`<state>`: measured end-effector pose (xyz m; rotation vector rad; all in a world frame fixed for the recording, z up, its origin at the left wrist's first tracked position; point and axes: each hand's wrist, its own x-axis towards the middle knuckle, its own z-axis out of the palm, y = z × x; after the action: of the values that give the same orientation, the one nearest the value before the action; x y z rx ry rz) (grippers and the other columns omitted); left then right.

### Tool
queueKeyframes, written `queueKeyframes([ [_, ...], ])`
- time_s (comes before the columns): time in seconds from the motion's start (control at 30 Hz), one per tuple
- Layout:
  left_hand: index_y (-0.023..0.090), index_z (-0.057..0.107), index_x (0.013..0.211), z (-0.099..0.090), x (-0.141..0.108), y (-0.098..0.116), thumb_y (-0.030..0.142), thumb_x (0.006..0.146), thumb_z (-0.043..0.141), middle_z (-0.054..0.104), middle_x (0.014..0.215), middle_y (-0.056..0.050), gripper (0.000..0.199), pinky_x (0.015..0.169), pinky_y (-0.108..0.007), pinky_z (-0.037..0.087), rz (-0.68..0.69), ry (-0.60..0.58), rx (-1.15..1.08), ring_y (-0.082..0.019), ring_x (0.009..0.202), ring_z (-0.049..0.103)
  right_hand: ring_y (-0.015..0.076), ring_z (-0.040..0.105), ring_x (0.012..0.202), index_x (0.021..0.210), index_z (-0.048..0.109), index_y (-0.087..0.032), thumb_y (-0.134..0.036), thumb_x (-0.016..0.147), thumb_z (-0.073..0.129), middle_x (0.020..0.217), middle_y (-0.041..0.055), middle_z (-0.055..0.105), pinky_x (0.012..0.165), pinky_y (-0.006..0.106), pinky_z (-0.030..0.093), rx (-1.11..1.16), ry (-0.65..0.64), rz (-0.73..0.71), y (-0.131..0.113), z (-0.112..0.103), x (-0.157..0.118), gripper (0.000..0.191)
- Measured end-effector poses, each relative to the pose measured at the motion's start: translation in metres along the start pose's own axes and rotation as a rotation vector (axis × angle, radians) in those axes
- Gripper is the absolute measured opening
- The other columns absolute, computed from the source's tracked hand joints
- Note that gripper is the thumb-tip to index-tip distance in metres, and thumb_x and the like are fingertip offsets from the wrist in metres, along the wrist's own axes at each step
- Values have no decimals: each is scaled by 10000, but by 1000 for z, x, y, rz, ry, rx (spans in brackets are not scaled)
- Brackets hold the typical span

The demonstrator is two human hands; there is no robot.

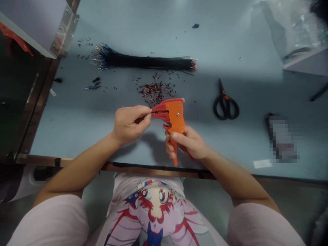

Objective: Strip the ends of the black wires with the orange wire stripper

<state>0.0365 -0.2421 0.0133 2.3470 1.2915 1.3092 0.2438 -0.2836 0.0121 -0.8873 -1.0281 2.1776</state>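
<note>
My right hand is wrapped round the handle of an orange and red wire stripper, its jaws pointing left. Pinched closed at the jaw tip, my left hand holds a thin dark wire whose end enters the jaws; most of that wire is hidden by the fingers. Just beyond the tool lies a heap of stripped insulation bits and copper scraps. Farther back rests a long bundle of black wires, with blue and metal terminals at the left end and bare copper at the right.
Black-handled scissors lie to the right of the stripper. A pixelated object and a white label are farther right. A few blue-tipped pieces lie at the left. Clear plastic sits at the back right.
</note>
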Motion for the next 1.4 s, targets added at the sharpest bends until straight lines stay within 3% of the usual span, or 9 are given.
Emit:
queueKeyframes([
  [0.13, 197, 657, 703, 2, 0, -3, 195, 759, 572, 544, 476, 54, 102, 432, -198, 323, -16, 1, -3, -59, 407, 436, 77, 482, 349, 692, 482, -158, -454, 869, 581, 490, -55, 483, 363, 207, 441, 3, 42, -40, -2, -1, 1, 358],
  [0.57, 201, 648, 742, 5, 1, -8, 172, 754, 588, 514, 474, 71, 68, 439, -202, 331, -64, 15, -75, -52, 415, 435, 117, 540, 411, 822, 542, -152, -479, 797, 654, 572, -14, 563, 411, 266, 496, 68, 145, 19, -6, -3, 2, 347],
  [0.63, 218, 641, 746, 3, 3, -14, 194, 768, 587, 491, 471, 71, 63, 444, -215, 337, -138, 61, -57, -61, 421, 426, 111, 509, 404, 817, 530, -180, -499, 782, 657, 564, -33, 529, 415, 276, 500, 115, 216, -27, -19, -11, 0, 345],
  [0.73, 238, 626, 753, -1, 5, -24, 237, 797, 579, 441, 460, 65, 64, 460, -238, 351, -268, 147, -43, -77, 433, 407, 89, 462, 426, 814, 525, -221, -472, 852, 568, 578, -51, 464, 450, 245, 497, 207, 467, -228, -44, -28, -4, 258],
  [0.8, 234, 620, 766, -1, 5, -29, 260, 802, 582, 412, 457, 67, 59, 456, -240, 343, -304, 148, -64, -77, 432, 390, 106, 508, 476, 798, 536, -215, -429, 879, 527, 609, -30, 507, 482, 264, 517, 240, 519, -179, -52, -36, -3, 229],
  [0.9, 224, 618, 780, 1, 4, -29, 282, 808, 584, 402, 472, 66, 73, 442, -236, 322, -306, 117, -89, -71, 430, 370, 159, 595, 555, 841, 578, -176, -389, 821, 607, 678, 19, 597, 534, 332, 550, 236, 434, -6, -46, -37, 1, 215],
  [1.03, 226, 624, 775, 2, 2, -25, 284, 818, 583, 429, 496, 53, 83, 463, -243, 338, -251, 125, -58, -79, 453, 398, 222, 666, 655, 916, 610, -133, -357, 759, 693, 779, 78, 664, 614, 391, 571, 207, 286, 88, -27, -31, 6, 286],
  [1.2, 211, 661, 797, 6, -2, -29, 238, 782, 608, 537, 547, 43, 62, 490, -216, 362, -75, 137, 13, -65, 473, 447, 245, 687, 700, 923, 619, -126, -323, 724, 722, 848, 99, 695, 628, 397, 576, 212, 272, 81, -25, -30, 7, 299],
  [1.4, 197, 675, 805, 10, -7, -29, 256, 797, 595, 595, 584, 22, 100, 505, -211, 373, -35, 103, 102, -70, 484, 468, 242, 687, 770, 1023, 593, -135, -368, 739, 721, 969, 109, 676, 666, 393, 574, 134, 132, -7, -24, -29, 4, 389],
])
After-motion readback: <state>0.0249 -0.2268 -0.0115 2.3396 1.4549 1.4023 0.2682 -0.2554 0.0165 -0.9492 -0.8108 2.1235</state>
